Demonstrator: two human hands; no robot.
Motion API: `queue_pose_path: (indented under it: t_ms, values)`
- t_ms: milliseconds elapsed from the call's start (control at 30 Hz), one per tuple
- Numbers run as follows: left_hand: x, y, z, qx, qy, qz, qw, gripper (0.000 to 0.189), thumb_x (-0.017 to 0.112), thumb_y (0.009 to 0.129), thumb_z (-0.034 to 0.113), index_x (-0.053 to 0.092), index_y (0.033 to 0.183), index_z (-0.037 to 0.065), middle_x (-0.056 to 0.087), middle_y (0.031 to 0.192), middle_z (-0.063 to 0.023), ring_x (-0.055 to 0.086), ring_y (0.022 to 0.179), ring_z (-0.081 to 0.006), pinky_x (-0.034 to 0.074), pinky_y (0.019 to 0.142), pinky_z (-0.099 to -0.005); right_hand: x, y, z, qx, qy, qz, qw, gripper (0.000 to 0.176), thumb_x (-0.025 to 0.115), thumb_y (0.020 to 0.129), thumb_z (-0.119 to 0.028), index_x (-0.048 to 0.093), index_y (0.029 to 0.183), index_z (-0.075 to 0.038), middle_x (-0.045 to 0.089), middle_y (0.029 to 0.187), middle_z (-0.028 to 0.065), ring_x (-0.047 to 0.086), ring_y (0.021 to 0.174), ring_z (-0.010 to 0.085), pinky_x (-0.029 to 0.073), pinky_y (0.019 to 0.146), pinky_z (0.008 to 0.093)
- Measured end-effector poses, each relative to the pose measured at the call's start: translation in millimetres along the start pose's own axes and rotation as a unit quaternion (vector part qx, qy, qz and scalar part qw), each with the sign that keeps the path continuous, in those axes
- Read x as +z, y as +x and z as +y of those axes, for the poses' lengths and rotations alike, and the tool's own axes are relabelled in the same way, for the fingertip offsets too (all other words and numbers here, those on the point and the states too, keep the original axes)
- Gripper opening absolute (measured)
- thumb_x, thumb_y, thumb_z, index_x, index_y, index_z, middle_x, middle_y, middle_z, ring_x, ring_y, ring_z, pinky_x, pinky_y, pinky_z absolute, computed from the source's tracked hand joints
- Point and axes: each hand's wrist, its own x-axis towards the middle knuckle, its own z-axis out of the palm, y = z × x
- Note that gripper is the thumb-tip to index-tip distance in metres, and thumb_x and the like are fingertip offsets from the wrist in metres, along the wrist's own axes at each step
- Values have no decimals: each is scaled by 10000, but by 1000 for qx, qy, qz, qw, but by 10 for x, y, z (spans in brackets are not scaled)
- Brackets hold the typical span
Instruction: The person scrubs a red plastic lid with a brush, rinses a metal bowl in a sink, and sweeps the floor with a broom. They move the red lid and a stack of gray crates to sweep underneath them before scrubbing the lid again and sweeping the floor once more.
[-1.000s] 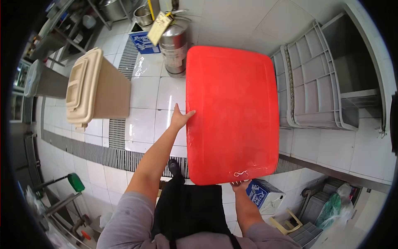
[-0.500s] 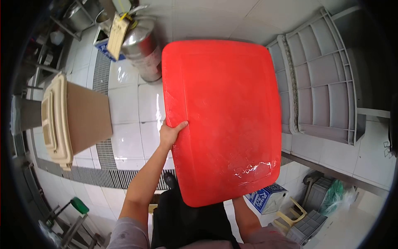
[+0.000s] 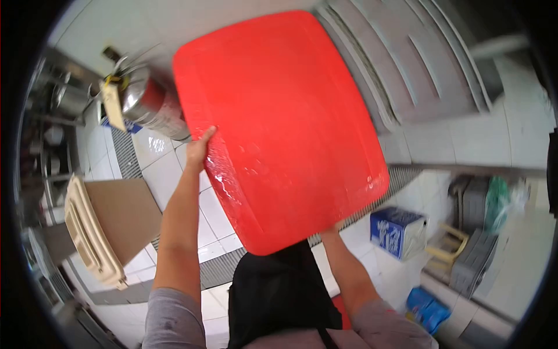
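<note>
A large red rectangular plastic lid [image 3: 279,128] with rounded corners, its surface wet and shiny, is held tilted out in front of me. My left hand [image 3: 200,146] grips its left edge, with the thumb on the face and the fingers hidden behind. At the bottom edge, my right hand [image 3: 332,228] holds the lid from beneath, mostly covered by it. Close to the lid's upper right side is a grey ribbed plastic panel or crate [image 3: 401,64]. A silver cylinder with a hanging tag [image 3: 154,102] stands just left of the lid.
A beige lidded bin [image 3: 116,221] stands on the tiled floor at left. A drain grating [image 3: 224,269] crosses the floor. At right are a blue and white box [image 3: 398,231], a yellow stool [image 3: 447,247], grey crates [image 3: 474,262] and a blue bag [image 3: 427,308].
The lid has moved up and left and rotated counterclockwise, both hands still holding it. My view has turned, so the bin sits lower and the blue bag now shows at right.
</note>
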Motion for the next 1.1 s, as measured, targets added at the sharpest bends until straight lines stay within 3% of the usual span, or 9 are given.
queue_pose_path:
  t_ms: [200, 267, 333, 433, 500, 567, 733, 900, 1100]
  values:
    - [-37, 101, -47, -18, -22, -147, 989, 631, 643, 723, 394, 423, 1172, 9, 524, 1091, -118, 517, 987, -216, 430, 854, -341, -255, -66, -135, -103, 107, -65, 987, 672, 348, 778, -616, 416, 1204, -102, 440, 1201, 106, 444, 1048, 219, 408, 833, 398]
    - [-269, 409, -166, 73, 245, 17, 967, 938, 646, 645, 544, 230, 1306, 25, 286, 1317, -188, 360, 1163, -323, 328, 944, -435, -398, -237, -182, -23, -237, 290, 927, 564, 405, 812, -516, 466, 1149, -67, 538, 1050, 101, 499, 935, 180, 453, 694, 349]
    - [470, -448, 116, 124, 560, 324, 752, 952, 575, 693, 573, 118, 1341, 46, 111, 1380, -214, 179, 1247, -389, 189, 984, -525, -342, -636, -427, 4, -324, 295, 899, 529, 396, 816, -515, 458, 1154, -112, 539, 1053, 51, 509, 853, 175, 437, 683, 357]
    - [622, -564, -487, 459, 605, 106, 642, 866, 511, 753, 548, 106, 1348, 67, 53, 1389, -218, 51, 1265, -424, 89, 988, -562, -1420, -1019, -577, -13, -471, 174, 865, 372, 523, 797, -382, 508, 1067, -128, 553, 1058, 8, 539, 757, 149, 444, 597, 368]
    - [1243, -1502, -757, 464, 644, -63, 606, 766, 483, 801, 473, 118, 1353, 87, 36, 1393, -211, 54, 1262, -431, 88, 985, -568, -1755, -1700, -917, -174, -822, 98, 533, 182, 482, 815, -217, 615, 893, -121, 598, 935, 71, 582, 817, 240, 480, 680, 358]
    - [1556, -2149, -1091, 451, 653, -196, 577, 749, 484, 799, 453, 128, 1354, 98, 27, 1396, -201, 53, 1262, -431, 82, 992, -560, -1891, -2415, -1245, -16, -704, 292, 647, 266, 535, 779, -328, 618, 912, -113, 595, 983, 87, 570, 869, 267, 462, 742, 339]
    - [1756, -2596, -1406, 460, 718, -187, 488, 717, 431, 809, 469, 141, 1350, 98, 92, 1390, -194, 102, 1260, -413, 102, 987, -564, -3207, -3781, -1286, -87, -670, 473, 566, 257, 564, 763, -283, 602, 907, -74, 599, 640, 60, 569, 514, 130, 461, 472, 293]
    - [1694, -2539, -1534, 503, 714, -201, 442, 697, 380, 826, 501, 153, 1348, 98, 109, 1387, -196, 129, 1259, -402, 139, 980, -560, -3170, -4423, -238, -112, -396, 573, 709, 218, 523, 782, -213, 583, 937, -72, 525, 636, 14, 522, 543, 92, 417, 449, 238]
    - [1659, -2276, -1653, 471, 780, -151, 383, 756, 238, 808, 625, 96, 1359, 127, 88, 1399, -170, 115, 1266, -400, 156, 967, -580, -1333, -5205, 1407, -91, -316, 571, 752, 302, 579, 767, -308, 610, 941, -63, 633, 809, 95, 588, 742, 174, 458, 669, 288]
